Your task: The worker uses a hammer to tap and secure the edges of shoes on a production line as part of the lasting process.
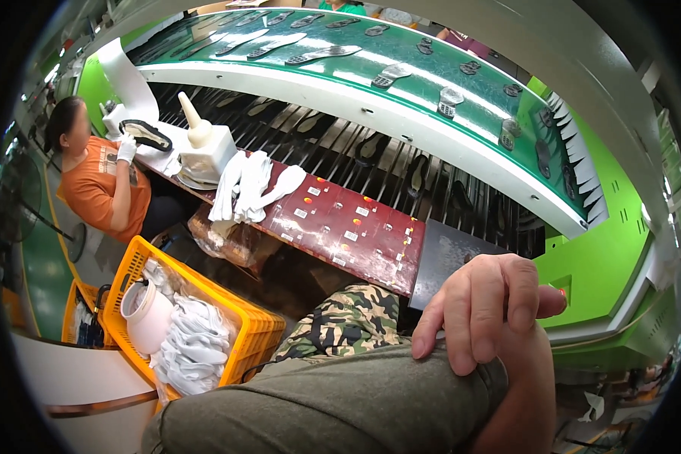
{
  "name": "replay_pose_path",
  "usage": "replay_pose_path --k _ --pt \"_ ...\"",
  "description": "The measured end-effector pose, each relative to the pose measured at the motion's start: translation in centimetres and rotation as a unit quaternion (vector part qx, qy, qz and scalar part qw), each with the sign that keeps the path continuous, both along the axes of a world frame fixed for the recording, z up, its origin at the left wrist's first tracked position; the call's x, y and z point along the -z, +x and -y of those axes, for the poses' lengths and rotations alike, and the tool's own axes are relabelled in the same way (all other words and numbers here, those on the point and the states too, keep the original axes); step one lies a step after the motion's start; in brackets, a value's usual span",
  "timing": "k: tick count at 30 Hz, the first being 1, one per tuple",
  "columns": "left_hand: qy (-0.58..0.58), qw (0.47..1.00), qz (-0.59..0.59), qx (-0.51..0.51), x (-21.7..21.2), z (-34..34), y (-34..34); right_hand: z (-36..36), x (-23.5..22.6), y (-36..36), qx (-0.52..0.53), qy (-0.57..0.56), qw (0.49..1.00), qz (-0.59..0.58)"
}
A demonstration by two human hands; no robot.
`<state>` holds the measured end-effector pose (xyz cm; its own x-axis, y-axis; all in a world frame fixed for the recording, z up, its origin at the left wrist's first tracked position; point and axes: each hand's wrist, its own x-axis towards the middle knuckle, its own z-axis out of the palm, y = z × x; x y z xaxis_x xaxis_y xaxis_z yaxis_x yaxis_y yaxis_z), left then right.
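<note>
Conveyor belt glossy green, white-edged, carrying grey and black soles. Machine housing bright lime green. Worktop dark red, dotted with small white and orange labels. Crate orange-yellow, filled with white cloths. Trousers green-brown camouflage. Shirt olive. Co-worker's shirt orange, glove white.

Bare red worktop; gloves leftward
</note>
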<state>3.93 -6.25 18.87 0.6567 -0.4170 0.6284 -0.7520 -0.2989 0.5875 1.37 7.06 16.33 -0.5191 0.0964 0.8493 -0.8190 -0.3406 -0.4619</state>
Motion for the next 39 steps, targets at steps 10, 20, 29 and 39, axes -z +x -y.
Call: replay_pose_path --k 10,20,29,39 --pt "0.001 0.999 -0.036 -0.015 2.3 -0.4 -0.1 -0.5 1.2 0.2 0.003 0.011 1.0 0.027" --pt "0.013 0.998 -0.047 -0.027 3.7 -1.3 -0.2 -0.3 3.2 -0.5 0.016 -0.03 0.999 -0.026" --pt "0.025 0.997 -0.055 -0.042 4.5 -2.3 0.0 -1.0 4.3 -0.7 0.018 -0.039 0.999 -0.007" --pt "0.041 0.996 -0.051 -0.065 4.7 -2.7 -0.2 -1.3 4.1 -1.0 0.018 -0.025 1.0 0.0"
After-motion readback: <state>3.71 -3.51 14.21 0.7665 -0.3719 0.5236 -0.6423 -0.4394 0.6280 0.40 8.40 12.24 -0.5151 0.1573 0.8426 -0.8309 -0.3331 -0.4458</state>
